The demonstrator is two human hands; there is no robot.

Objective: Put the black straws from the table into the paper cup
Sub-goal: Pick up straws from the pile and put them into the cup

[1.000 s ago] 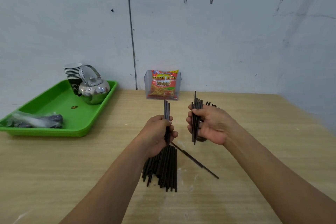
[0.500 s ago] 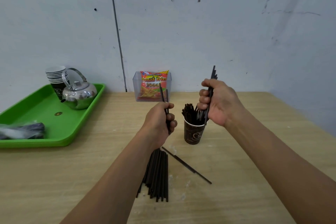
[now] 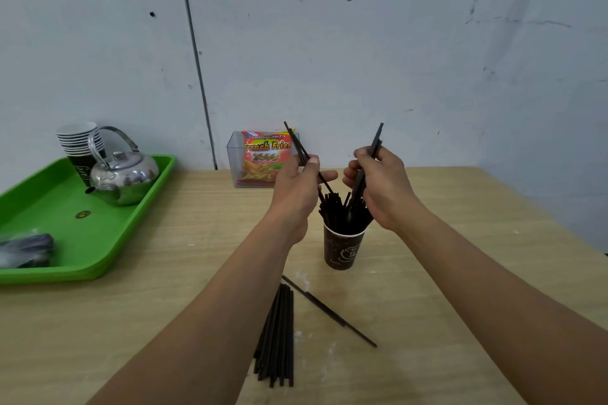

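Feeding: I judge both hands are loading the cup (image 3: 343, 250).
Left hand (image 3: 296, 191): thumb and fingers pinch a few straws (image 3: 296, 145), slanted, lower ends just under the fingers, at the rim.
Right hand (image 3: 385, 187): fingers curled round a bunch (image 3: 376, 141); its ends seem to be inside the cup, though the hand hides this.
Cup: beneath both sets of fingertips, crowded.
Remaining: pile (image 3: 276, 339) and stray straw (image 3: 329, 309) on the table (image 3: 460, 256), well apart from the fingers, nearer me.
Technique: I'd aim ends into gaps and release only past the rim.
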